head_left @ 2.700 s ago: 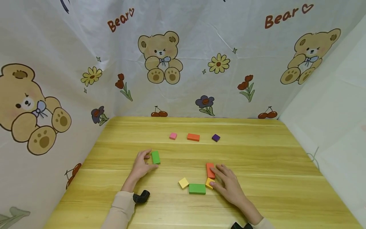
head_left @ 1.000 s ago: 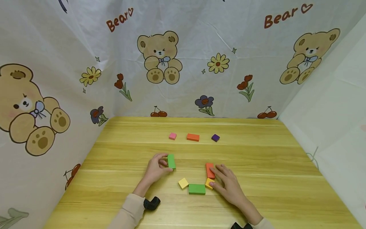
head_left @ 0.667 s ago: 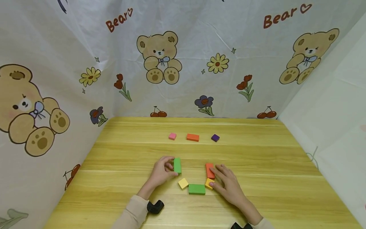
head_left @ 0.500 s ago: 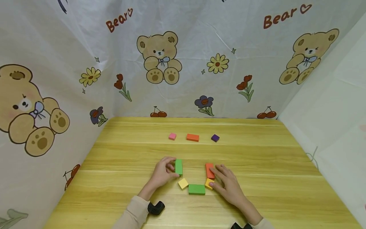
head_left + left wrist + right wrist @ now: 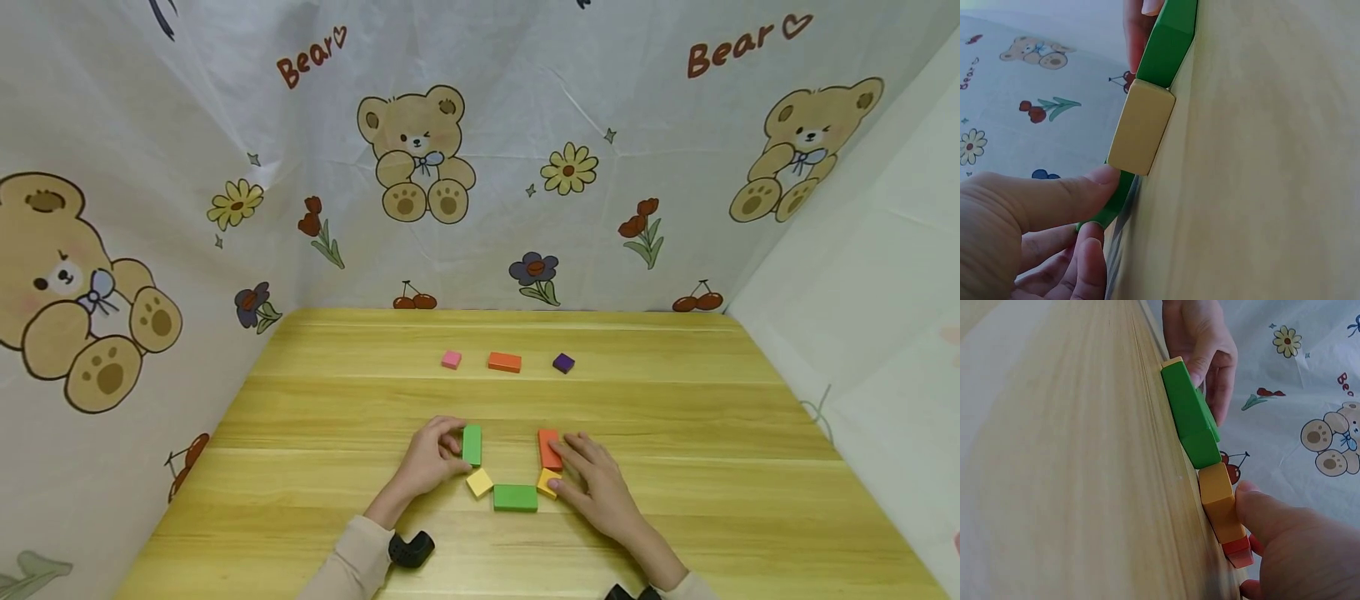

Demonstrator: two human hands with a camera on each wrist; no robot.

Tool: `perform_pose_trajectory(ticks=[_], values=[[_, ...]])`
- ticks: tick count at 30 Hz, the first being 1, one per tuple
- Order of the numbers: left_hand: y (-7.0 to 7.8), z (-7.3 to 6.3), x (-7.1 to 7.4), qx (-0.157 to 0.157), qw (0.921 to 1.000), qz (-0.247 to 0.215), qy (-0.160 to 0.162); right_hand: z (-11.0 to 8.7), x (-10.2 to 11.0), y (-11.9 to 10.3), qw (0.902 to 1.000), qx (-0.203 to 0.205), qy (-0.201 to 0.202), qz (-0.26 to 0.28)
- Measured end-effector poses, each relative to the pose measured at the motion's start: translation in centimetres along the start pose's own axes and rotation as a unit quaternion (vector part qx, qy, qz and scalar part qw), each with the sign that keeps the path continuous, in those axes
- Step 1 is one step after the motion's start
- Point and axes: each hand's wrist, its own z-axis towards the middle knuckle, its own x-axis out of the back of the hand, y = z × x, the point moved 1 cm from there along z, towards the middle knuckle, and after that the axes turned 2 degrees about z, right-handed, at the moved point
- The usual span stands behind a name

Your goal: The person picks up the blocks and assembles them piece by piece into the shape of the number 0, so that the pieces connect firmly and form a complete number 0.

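Note:
My left hand (image 5: 429, 457) pinches a green rectangular block (image 5: 471, 445) between thumb and fingers, lengthwise away from me. Its near end meets the corner of a pale yellow block (image 5: 480, 483), turned like a diamond. A second green block (image 5: 515, 497) lies crosswise just right of the yellow one. My right hand (image 5: 600, 487) rests lightly with its thumb on an orange-yellow block (image 5: 549, 483) and a fingertip on a red block (image 5: 550, 450) behind it. In the right wrist view the thumb touches the side of the orange-yellow block (image 5: 1219, 500); the red block (image 5: 1238, 551) is partly hidden.
Farther back on the wooden table (image 5: 637, 392) lie a pink block (image 5: 452, 360), an orange-red rectangular block (image 5: 505, 362) and a dark purple block (image 5: 564, 363). A bear-patterned cloth (image 5: 495, 100) hangs behind the table and along its left side. A white wall (image 5: 885, 333) stands at right.
My left hand has brought the green block from the left over to the yellow block, sliding right and toward me. The right hand has kept its place on the orange-yellow and red blocks.

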Motion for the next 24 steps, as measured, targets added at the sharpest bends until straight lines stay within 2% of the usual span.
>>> perform_pose_trajectory(ticks=[24], values=[[-0.07,-0.17,-0.06,0.003,0.9993,-0.001,-0.038,-0.03,0.2,-0.16,1.0,-0.002,0.0,-0.005]])
